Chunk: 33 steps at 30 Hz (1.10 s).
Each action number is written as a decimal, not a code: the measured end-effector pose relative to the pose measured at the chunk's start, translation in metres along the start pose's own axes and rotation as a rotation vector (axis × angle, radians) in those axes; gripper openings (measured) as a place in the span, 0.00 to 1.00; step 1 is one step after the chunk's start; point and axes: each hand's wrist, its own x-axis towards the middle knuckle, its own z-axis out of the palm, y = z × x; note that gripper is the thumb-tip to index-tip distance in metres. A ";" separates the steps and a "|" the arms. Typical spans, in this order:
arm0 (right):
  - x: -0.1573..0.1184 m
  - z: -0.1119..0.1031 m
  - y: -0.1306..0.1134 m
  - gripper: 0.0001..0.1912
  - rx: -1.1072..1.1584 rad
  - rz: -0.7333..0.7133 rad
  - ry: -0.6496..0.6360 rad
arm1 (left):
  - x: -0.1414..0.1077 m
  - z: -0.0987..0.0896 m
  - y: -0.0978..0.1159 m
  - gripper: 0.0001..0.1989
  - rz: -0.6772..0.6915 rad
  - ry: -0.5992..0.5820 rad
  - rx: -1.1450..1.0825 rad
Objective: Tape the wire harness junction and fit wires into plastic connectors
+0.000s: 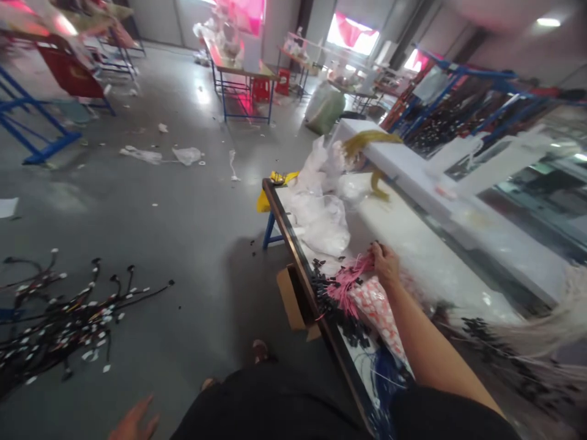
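Observation:
My right hand [386, 264] reaches over the worktable with its fingers closed on the end of a bundle of pink wires [346, 284]. Black connectors [324, 293] fan out from that bundle towards the table's edge. Right beside it lies a clear bag of orange-and-white parts [375, 305], partly behind my forearm. Dark blue wires [389, 379] rest nearer to me. Down at the lower left, my left hand [135, 421] hangs over the floor, fingers apart and holding nothing; part of it is cut off by the frame.
Crumpled clear plastic bags [321, 223] cover the table's far end. An open cardboard box [293, 299] stands under its edge [298, 250]. Black wire harnesses with white connectors [68, 324] hang or lie at left. White wires [541, 336] spread at right. Plastic scraps [186, 156] litter the floor.

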 end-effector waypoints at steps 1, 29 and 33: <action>0.005 -0.004 -0.007 0.28 0.026 -0.013 0.020 | 0.020 0.004 0.016 0.23 0.049 0.007 -0.040; 0.033 0.147 -0.356 0.13 0.803 -0.041 -1.233 | 0.170 -0.287 0.364 0.29 0.574 0.054 -1.119; 0.016 0.274 -0.391 0.15 0.833 0.044 -1.449 | 0.205 -0.346 0.329 0.20 0.596 0.012 -1.332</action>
